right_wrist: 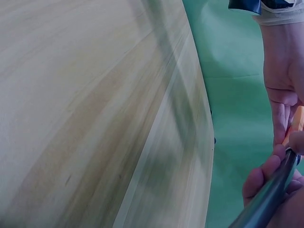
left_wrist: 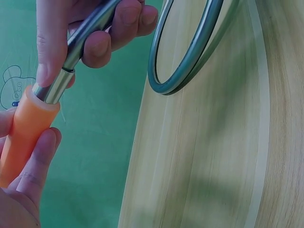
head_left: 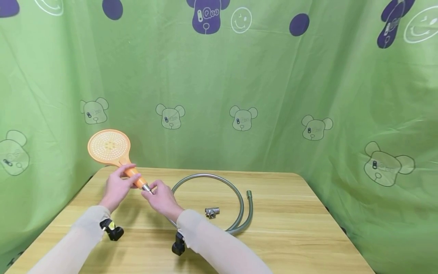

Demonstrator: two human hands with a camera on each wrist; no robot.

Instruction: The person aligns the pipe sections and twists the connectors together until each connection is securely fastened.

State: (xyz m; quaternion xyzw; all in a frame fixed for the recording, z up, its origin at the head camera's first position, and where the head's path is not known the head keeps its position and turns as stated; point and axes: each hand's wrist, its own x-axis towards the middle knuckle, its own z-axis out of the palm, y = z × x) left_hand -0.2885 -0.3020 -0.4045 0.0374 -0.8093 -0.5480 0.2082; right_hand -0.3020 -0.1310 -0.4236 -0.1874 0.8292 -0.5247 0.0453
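Note:
An orange hand shower (head_left: 109, 146) is raised above the table's far left part, its round, dotted face toward me. My left hand (head_left: 118, 186) grips its handle (left_wrist: 26, 135). At the handle's lower end, my right hand (head_left: 163, 199) holds one end of a grey shower hose (left_wrist: 85, 38) between thumb and fingers. The left wrist view shows the hose's metal connector (left_wrist: 59, 86) at the handle's open end; how deep it sits I cannot tell. In the right wrist view, the hose (right_wrist: 266, 202) runs back under my right hand.
Beyond my right hand the hose loops over the wooden table (head_left: 291, 228), its other end (head_left: 249, 194) lying to the right. Inside the loop lies a small metal tee fitting (head_left: 212, 212). A green patterned curtain (head_left: 205, 76) hangs behind and along both sides.

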